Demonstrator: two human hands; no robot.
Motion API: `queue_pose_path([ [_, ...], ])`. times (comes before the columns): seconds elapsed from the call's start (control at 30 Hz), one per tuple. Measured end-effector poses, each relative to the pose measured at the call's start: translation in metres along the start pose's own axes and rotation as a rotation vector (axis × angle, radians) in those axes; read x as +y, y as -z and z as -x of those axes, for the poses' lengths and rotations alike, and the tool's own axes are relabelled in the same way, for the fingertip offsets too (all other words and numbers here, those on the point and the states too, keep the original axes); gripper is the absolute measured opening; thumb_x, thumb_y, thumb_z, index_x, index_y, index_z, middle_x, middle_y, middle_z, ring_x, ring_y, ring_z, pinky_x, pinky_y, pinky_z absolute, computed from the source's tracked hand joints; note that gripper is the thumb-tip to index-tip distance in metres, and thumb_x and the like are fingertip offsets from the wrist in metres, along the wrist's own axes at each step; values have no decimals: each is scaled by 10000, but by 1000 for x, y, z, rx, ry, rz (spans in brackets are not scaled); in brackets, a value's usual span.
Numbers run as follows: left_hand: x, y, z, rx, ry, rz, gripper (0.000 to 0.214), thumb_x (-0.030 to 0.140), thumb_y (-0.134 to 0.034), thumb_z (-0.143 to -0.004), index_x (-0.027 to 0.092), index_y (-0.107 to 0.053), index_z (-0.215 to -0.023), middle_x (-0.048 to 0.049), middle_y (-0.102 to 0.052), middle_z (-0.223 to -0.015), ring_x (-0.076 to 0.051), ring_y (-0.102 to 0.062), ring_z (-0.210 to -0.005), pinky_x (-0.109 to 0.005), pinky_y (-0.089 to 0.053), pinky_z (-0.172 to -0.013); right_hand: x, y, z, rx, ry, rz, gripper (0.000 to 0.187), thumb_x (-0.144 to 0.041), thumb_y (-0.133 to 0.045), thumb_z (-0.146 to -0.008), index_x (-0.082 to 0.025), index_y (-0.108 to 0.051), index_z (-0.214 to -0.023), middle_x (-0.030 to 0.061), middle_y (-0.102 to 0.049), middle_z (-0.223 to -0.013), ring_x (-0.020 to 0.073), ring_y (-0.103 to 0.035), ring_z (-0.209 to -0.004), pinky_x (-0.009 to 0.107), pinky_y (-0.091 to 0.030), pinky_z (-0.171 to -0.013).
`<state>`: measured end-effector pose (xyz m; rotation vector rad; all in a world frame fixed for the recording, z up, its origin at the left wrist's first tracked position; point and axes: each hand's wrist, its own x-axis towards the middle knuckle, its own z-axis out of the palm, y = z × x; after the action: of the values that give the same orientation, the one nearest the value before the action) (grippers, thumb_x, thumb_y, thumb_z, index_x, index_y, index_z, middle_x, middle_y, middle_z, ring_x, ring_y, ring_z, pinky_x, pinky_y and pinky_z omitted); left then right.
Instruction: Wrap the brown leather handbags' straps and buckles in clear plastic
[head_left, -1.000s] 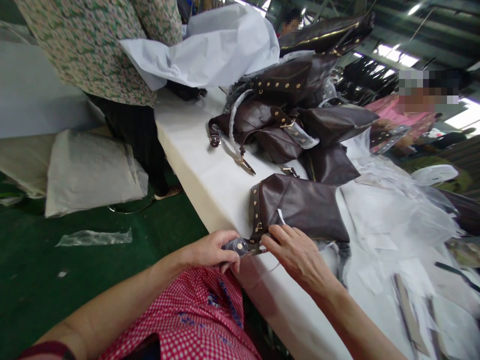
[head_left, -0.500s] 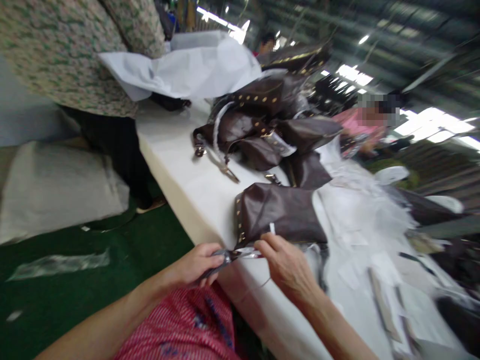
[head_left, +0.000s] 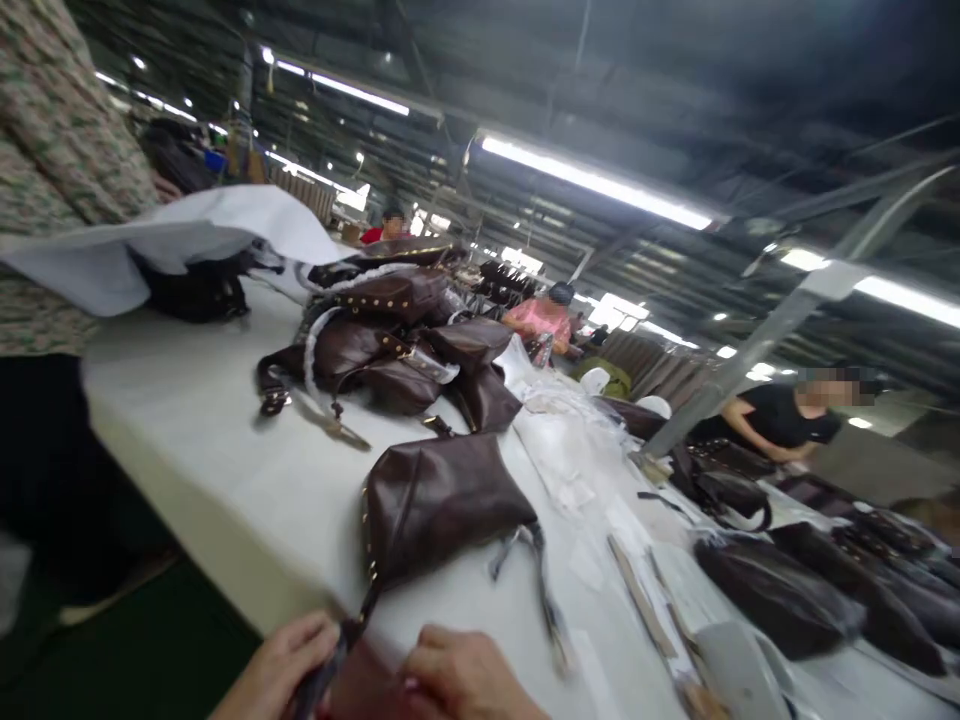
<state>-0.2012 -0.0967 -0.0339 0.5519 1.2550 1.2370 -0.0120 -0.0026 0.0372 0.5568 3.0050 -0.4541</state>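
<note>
A dark brown studded handbag [head_left: 439, 500] lies on the white table [head_left: 225, 470] just in front of me. Its strap [head_left: 352, 630] runs down off the near edge between my hands. My left hand [head_left: 281, 665] is closed around the strap's lower end. My right hand [head_left: 465, 680] sits beside it at the bottom edge, fingers curled in a pinch; what it pinches is blurred. A grey plastic-wrapped strap [head_left: 536, 570] trails from the bag's right side.
A pile of brown bags [head_left: 390, 335] lies further back, with a white paper sheet [head_left: 172, 240] held over a black bag by a person in a patterned top [head_left: 45, 170]. Black bags [head_left: 780, 590], paper and cardboard strips [head_left: 637, 590] lie right. Other people [head_left: 780, 420] work beyond.
The view has swung upward, so my hands now sit at the bottom edge. Both hands have dropped below the table's edge with the strap; the bag stays in place.
</note>
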Motion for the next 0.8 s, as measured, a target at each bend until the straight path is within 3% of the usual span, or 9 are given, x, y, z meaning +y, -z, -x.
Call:
queue_pose_path([
  [0.13,7,-8,15,-59,-4,120,455,560,-716,-635,177,-488,-728,26,-592,-562,-54,-468,-384,-133,-217,-356,-9,31,21,55,-72,-48,262,-145,-440,-882,-232,-655,-1004,21,-653,-824,130,-628,-699,202,-418,-596],
  [0.23,5,-7,14,-73,33,187,379,474,-700,-674,170,-482,-734,12,-616,-562,-53,-488,-370,-133,-249,-356,-2,28,22,107,-89,-186,251,-173,-407,-932,-214,-613,-1068,40,-670,-865,152,-644,-745,239,-467,-653],
  [0.33,4,-7,13,-8,26,131,371,505,-635,-733,166,-487,-709,22,-583,-490,-57,-472,-336,-135,-248,-335,-5,23,22,122,-85,-272,231,-232,-400,-965,-211,-630,-950,33,-647,-840,141,-634,-725,244,-489,-670],
  [0.4,5,-8,14,-4,41,112,373,517,-616,-753,169,-488,-720,31,-573,-474,-56,-457,-320,-133,-227,-320,-9,23,21,124,-71,-217,252,-241,-394,-971,-207,-638,-920,27,-630,-815,132,-627,-695,238,-494,-651],
  [0.6,0,-10,15,-103,69,281,378,435,-717,-677,172,-451,-735,-1,-643,-595,-73,-560,-414,-126,-258,-356,-5,23,15,230,78,138,295,-142,-424,-922,-227,-625,-1121,41,-636,-885,116,-586,-641,232,-447,-573],
  [0.8,-1,-19,17,-94,60,318,371,375,-752,-652,171,-458,-748,-11,-659,-630,-91,-591,-479,-143,-325,-412,-6,29,5,352,253,335,234,-161,-433,-945,-187,-657,-887,52,-660,-870,137,-531,-678,299,-356,-648],
])
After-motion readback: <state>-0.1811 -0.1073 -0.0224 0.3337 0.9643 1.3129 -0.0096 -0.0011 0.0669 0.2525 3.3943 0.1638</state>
